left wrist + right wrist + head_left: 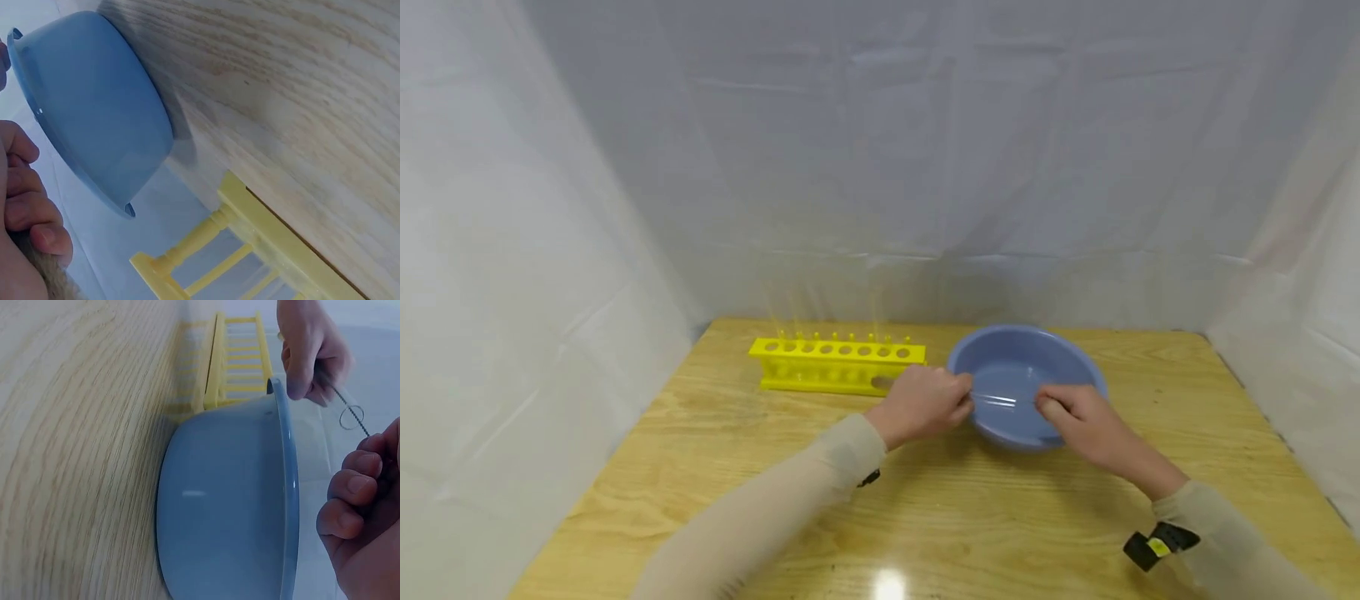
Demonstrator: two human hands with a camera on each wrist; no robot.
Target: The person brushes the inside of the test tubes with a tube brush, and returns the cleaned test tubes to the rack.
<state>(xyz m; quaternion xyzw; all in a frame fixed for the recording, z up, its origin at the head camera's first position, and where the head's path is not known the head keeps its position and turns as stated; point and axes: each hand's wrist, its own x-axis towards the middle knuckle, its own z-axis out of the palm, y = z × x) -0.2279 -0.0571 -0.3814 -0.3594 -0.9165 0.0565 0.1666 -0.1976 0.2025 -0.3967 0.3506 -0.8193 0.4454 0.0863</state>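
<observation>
Over the blue basin (pixel 1015 421), my left hand (pixel 925 404) grips a clear glass test tube (pixel 342 403), whose round open mouth faces my right hand (pixel 1086 421). A test tube brush (pixel 47 265) runs inside the tube; its tan bristles show past the little-finger side of the left hand in the left wrist view. From the tube's mouth comes the brush's twisted wire (pixel 356 417), and my right hand holds its end with curled fingers. Part of the tube and brush is hidden inside the left fist.
A yellow test tube rack (pixel 838 352) stands left of the basin, with a few clear tubes rising at its back. Both stand on a wooden table (pixel 985 533). White sheeting (pixel 880 167) hangs behind and at both sides.
</observation>
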